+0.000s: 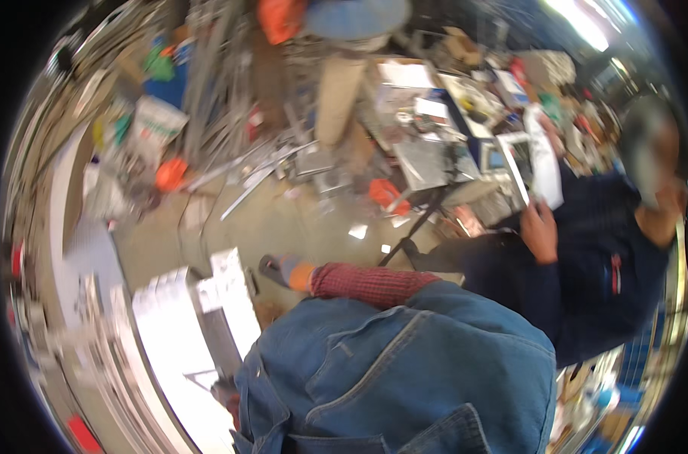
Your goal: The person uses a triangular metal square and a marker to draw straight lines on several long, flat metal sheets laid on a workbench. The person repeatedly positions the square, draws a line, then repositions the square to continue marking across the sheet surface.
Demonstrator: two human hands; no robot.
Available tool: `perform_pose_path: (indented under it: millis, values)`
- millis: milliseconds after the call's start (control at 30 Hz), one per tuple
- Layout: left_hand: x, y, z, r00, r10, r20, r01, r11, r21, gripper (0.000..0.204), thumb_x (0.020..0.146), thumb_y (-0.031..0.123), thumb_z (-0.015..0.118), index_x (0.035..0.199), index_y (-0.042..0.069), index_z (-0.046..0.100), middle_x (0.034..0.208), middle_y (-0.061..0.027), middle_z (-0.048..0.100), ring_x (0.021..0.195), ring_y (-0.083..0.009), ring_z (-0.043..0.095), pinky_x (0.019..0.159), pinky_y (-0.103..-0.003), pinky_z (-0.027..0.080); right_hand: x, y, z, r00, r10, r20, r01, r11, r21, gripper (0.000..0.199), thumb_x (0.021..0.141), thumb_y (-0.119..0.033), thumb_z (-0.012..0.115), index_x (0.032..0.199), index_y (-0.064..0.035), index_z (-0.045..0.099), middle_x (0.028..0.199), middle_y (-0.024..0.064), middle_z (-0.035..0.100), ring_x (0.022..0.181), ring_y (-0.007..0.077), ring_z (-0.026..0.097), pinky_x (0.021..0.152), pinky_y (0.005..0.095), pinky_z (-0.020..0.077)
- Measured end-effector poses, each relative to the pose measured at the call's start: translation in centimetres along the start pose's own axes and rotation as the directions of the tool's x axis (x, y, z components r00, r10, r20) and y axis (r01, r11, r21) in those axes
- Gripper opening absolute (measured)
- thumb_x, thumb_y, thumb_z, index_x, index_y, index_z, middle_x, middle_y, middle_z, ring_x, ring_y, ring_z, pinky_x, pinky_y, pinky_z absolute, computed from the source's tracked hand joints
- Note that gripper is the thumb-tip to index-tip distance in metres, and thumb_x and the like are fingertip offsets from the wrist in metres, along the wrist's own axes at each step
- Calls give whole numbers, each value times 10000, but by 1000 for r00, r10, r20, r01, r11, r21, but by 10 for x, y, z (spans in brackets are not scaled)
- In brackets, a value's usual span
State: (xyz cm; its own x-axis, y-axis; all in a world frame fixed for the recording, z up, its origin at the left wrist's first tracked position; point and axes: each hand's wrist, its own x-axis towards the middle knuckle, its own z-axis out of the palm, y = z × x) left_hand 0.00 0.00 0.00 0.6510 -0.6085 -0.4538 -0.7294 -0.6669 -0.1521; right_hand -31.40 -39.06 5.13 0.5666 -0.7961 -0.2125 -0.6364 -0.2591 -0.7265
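White panels (166, 333) are lying toward the near left corner of the floor (242, 216), just beside the blue denim (404, 356) in front of you. Your hands are not showing distinctly, so whether your fingers are spreading or gripping cannot be told. Red checked cloth (370, 285) is extending leftward from the denim. At right, a co-worker's hand (539, 231) is holding a slim white frame (515, 170). Metal strips (254, 191) are lying along the floor's far edge, near an orange object (171, 174).
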Motion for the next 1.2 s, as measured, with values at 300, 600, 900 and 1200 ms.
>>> perform_pose_path:
  millis: [300,600,900,1200]
  values:
    - [-66,46,14,913,-326,-247,116,785,-608,297,928,274,758,1007,-13,740,1186,-290,695,1155,-482,654,1028,-533,544,-26,-17,27,955,-275,114,225,918,326,316,1108,-316,632,1281,-58,692,1058,88,794,912,171,729,792,316,578]
    - [-77,36,-16,923,-335,-188,163,785,-598,332,961,281,732,1179,32,710,1291,-209,659,1237,-423,626,1054,-506,546,-47,-99,76,885,-327,330,176,893,415,275,1066,-277,670,1216,-51,716,1028,157,796,981,247,780,860,373,594]
    - [-69,49,4,917,-296,-266,143,869,-475,135,936,158,637,1011,88,725,1075,-152,699,1074,-347,704,1240,-519,397,0,-131,117,688,-492,534,422,869,256,304,1111,-288,659,1288,-48,714,1040,72,792,939,162,737,837,325,586]
    - [-73,52,-1,909,-409,-73,289,750,-595,250,892,120,701,1138,85,683,1272,-150,622,1233,-361,654,1026,-471,571,31,-152,167,502,-606,617,556,773,306,222,1092,-207,685,1245,-46,690,1016,132,757,973,184,752,851,341,590]
